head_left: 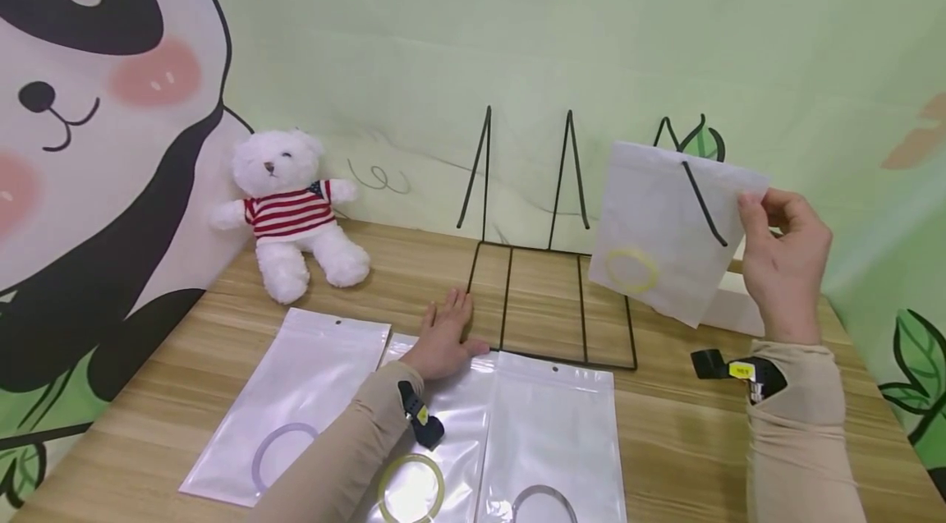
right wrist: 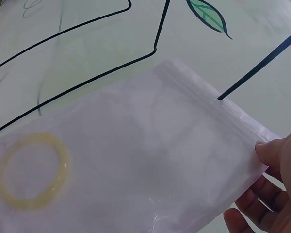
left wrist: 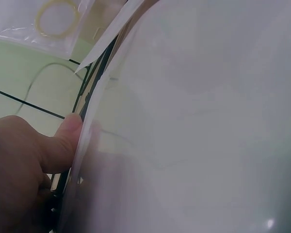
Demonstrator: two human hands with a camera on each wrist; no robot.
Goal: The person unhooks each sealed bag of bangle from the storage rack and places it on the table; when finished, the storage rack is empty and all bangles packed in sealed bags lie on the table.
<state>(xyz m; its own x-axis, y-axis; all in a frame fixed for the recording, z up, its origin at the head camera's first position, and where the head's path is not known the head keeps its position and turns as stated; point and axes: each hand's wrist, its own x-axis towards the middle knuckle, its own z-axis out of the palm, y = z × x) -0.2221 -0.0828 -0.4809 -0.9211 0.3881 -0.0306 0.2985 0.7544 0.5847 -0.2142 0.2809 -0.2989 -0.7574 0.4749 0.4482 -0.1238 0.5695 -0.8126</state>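
My right hand (head_left: 789,268) pinches the upper right edge of a white zip bag (head_left: 665,211) between thumb and fingers. Inside the bag a yellow bangle (right wrist: 63,167) shows at the lower end. A black prong of the wire display rack (head_left: 507,293) passes through the hole near the bag's top, seen in the head and right wrist views. My left hand (head_left: 446,342) rests with spread fingers at the rack's front left corner, its thumb by the front wire. Under that wrist lies a middle bag with a yellow bangle (head_left: 441,490).
Beside it on the wooden table lie a left bag (head_left: 318,359) and a right bag (head_left: 554,424), each with a pale bangle inside. A white teddy bear (head_left: 291,211) in a striped shirt sits at the back left. Behind the hanging bag is a white box-like thing (head_left: 735,305).
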